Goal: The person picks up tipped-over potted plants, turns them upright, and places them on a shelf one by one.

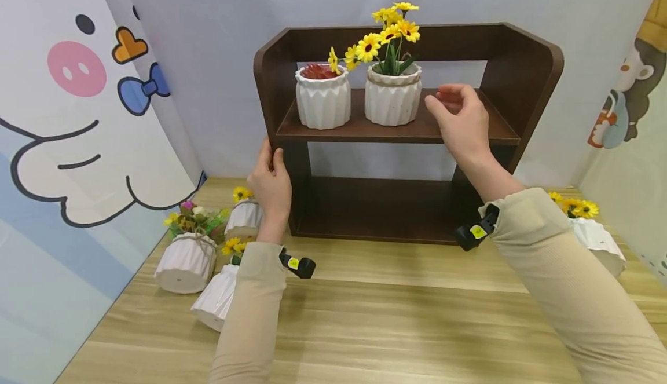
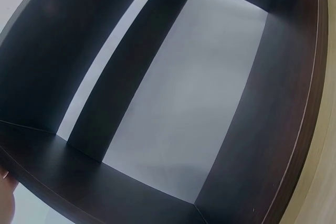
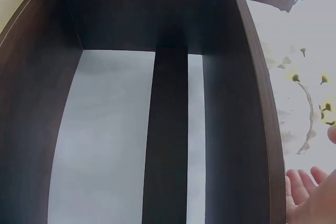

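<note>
A brown two-tier shelf unit stands on a wooden bench, its open front facing the person and its long axis running left to right. Two white pots sit upright on the upper tier: a red succulent pot at left and a yellow flower pot, its blooms leaning left. Three more pots cluster on the bench at left; one pot is at far right. The left hand, fingers loosely extended, touches the unit's left side; the right hand, half open and holding nothing, hovers just beside the flower pot.
</note>
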